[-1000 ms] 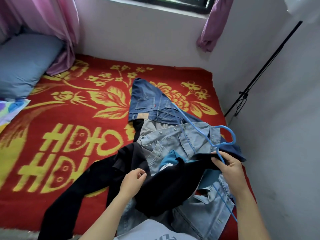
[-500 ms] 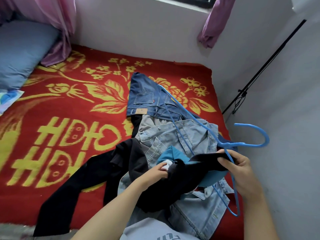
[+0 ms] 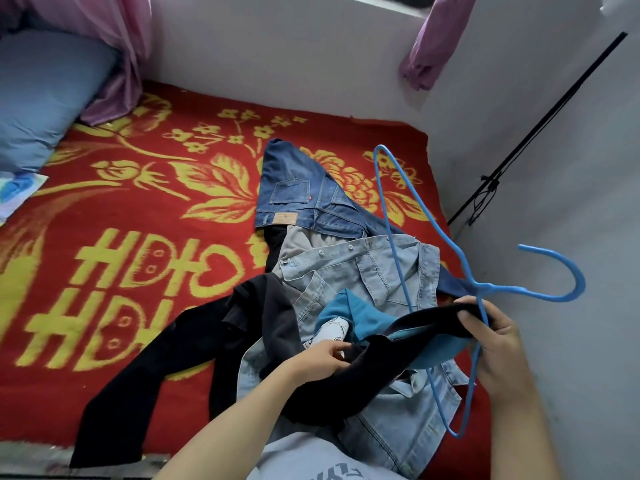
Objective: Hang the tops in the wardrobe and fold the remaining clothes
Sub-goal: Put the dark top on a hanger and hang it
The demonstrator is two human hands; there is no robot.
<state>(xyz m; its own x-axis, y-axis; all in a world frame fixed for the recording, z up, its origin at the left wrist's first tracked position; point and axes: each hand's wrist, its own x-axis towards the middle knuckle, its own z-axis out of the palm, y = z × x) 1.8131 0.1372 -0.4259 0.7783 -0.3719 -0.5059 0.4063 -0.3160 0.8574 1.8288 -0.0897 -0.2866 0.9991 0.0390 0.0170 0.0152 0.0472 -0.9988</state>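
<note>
Black top (image 3: pixel 363 379) held in both my hands over the bed (image 3: pixel 69 375) | right hand (image 3: pixel 491 344) grips its edge against the blue hanger (image 3: pixel 530 295), likely to thread it | left hand (image 3: pixel 318 355) pinches the cloth, spreading it | denim jacket (image 3: pixel 346 268) beneath

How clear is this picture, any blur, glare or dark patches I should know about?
Head view: soft, even daylight, no glare or hard shadows; the yellow lettering on the red blanket and the pillow at left look smeared; the jeans and blue hanger are sharper; the black top shows little fold detail.
</note>
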